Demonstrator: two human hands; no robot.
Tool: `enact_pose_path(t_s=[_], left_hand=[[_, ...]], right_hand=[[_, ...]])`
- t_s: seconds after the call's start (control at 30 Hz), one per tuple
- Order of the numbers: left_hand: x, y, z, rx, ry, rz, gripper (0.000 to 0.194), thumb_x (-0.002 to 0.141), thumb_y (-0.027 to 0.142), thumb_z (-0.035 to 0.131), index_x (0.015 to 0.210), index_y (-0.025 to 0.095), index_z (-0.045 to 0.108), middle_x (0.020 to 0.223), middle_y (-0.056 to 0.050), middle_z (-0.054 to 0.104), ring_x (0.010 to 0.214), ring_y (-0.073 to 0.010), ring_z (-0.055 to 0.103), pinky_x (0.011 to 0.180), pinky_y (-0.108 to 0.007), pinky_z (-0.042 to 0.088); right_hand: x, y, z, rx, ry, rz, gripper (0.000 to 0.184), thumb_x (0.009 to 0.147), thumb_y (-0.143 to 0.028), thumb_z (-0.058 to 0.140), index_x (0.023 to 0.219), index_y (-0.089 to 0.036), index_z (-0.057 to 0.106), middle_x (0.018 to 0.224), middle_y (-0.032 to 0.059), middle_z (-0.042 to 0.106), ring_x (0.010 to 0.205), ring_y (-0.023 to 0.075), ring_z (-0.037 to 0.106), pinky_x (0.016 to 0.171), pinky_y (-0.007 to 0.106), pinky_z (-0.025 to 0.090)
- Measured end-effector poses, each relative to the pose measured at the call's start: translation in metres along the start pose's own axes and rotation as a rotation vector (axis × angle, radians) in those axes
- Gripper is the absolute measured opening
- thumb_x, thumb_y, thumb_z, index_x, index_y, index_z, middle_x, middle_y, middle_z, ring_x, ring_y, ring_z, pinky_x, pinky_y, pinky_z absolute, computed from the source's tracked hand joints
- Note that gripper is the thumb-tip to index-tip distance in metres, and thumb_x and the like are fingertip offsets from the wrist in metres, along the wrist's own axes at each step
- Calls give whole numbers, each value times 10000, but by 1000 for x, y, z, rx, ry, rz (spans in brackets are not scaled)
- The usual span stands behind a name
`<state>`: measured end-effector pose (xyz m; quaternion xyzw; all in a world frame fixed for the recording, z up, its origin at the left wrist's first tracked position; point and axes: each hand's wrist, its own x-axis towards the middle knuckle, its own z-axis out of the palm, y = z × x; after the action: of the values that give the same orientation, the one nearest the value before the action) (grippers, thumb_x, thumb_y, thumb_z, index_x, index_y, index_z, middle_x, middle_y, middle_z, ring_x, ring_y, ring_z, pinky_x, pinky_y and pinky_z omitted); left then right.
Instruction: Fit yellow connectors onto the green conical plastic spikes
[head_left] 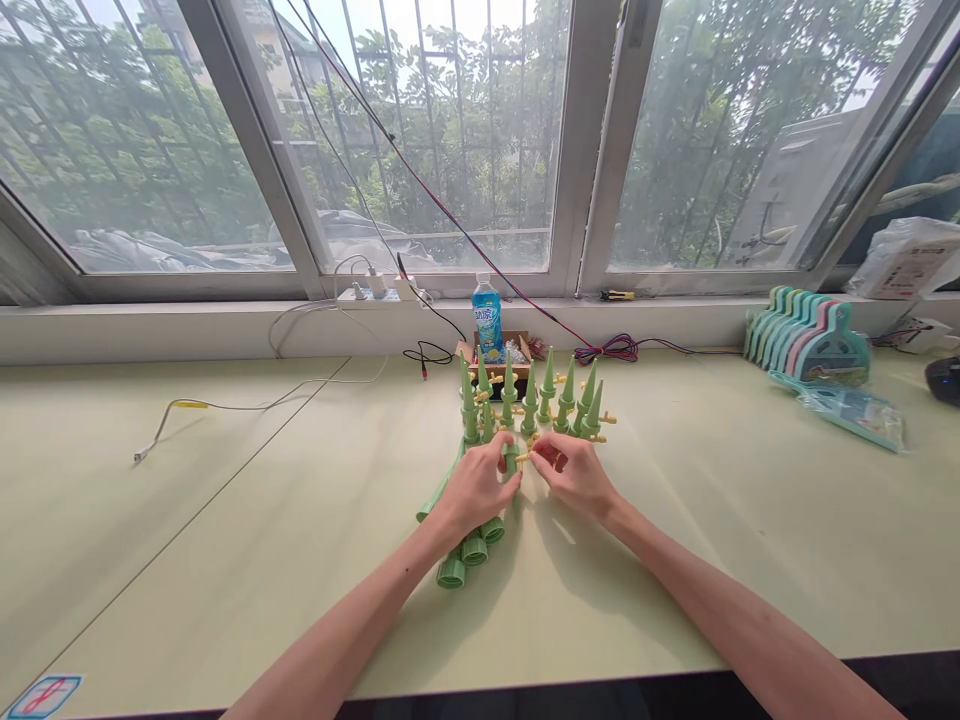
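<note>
My left hand (480,488) grips a green plant-watering spike (512,460), thumb and fingers around its body just above the table. A small yellow valve (523,458) sticks out from the spike's right side. My right hand (576,478) pinches at the valve's outer end with its fingertips; part of what it holds is hidden. Behind both hands stand several green spikes (529,402), points up, with yellow valves on their sides. Several more green spikes (451,574) lie beneath and left of my left hand, their open threaded ends facing me.
A blue-labelled bottle (487,318) and a cardboard box (516,372) stand behind the spikes. Coiled red-and-blue wire (611,348) lies by the sill. Pastel plastic racks (810,335) and a packaged item (851,412) sit at right. A white cable (247,406) crosses the left table.
</note>
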<state>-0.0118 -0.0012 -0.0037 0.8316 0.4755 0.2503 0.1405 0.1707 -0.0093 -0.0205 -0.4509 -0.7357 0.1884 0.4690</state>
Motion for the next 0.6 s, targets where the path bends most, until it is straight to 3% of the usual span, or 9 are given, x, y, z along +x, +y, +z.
enact_pose_path(t_s=[0.6], left_hand=[[0, 2, 0, -25, 41, 16, 320, 819, 275, 538, 1132, 211, 513, 770, 8, 593, 653, -157, 583, 634, -260, 441]], right_hand=[[0, 4, 1, 37, -45, -33, 147, 882, -287, 572, 874, -178, 670, 757, 37, 678, 665, 159, 608, 581, 267, 471]])
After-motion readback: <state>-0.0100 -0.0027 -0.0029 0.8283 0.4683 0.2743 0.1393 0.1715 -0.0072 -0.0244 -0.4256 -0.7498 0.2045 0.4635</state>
